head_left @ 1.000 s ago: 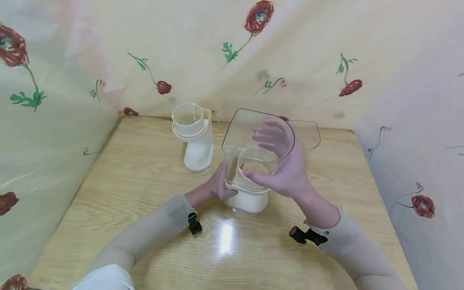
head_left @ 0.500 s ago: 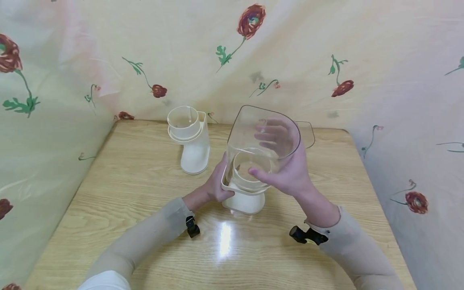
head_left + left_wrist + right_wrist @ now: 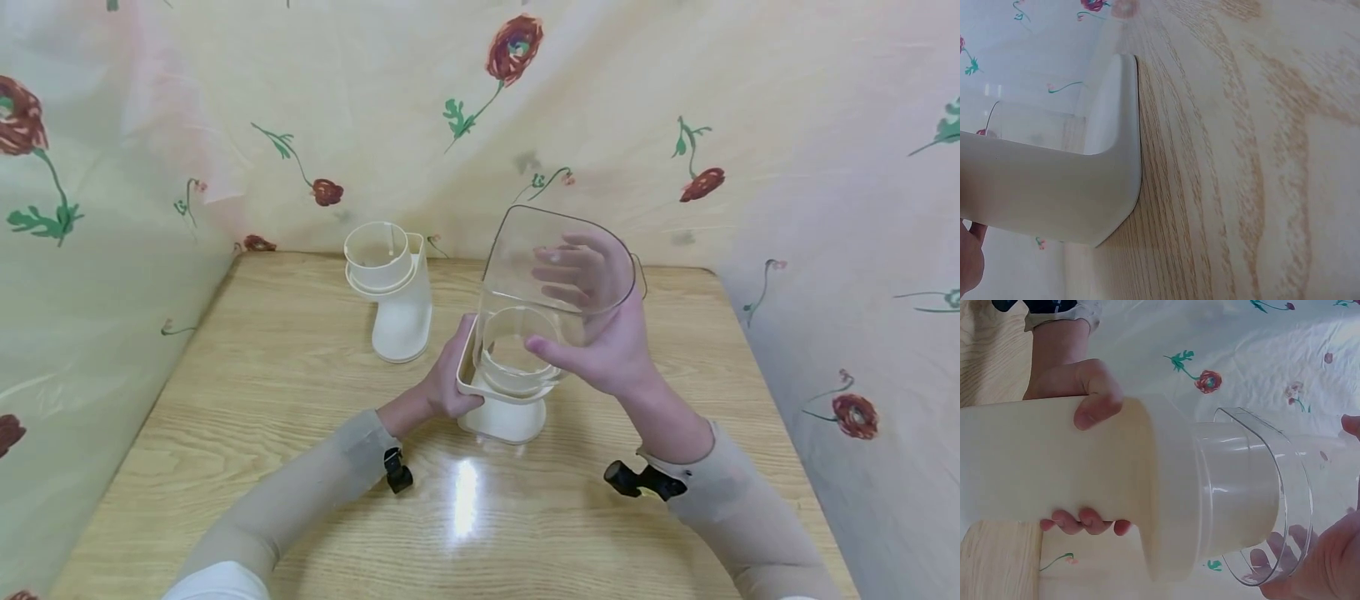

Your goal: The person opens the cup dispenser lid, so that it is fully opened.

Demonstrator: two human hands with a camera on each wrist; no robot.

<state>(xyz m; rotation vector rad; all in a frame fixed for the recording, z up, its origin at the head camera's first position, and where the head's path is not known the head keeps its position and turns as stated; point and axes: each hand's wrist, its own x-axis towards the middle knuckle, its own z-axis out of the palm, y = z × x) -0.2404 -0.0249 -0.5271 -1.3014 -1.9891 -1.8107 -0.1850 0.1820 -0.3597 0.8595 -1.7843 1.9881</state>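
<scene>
A white plastic stand (image 3: 502, 421) with a round collar on top stands on the table in the head view. Around its column my left hand (image 3: 448, 379) is wrapped; the right wrist view shows that thumb on one side and fingertips on the other. My right hand (image 3: 600, 346) holds a clear plastic container (image 3: 510, 262) from its right side, fingers behind and thumb in front. In the right wrist view the container's rim (image 3: 1285, 469) is at the collar's (image 3: 1241, 487) end, slightly tilted; whether they touch, I cannot tell.
A second white stand (image 3: 403, 325) of the same kind stands at the back left of the wooden table (image 3: 300, 333). Behind my right hand shows the edge of a flat clear piece (image 3: 642, 275). Flower-patterned sheeting (image 3: 405, 100) closes off the back and sides.
The clear container has moved up and to the right over the collar with my right hand. My left hand keeps its grip on the stand. The head view has shifted slightly.
</scene>
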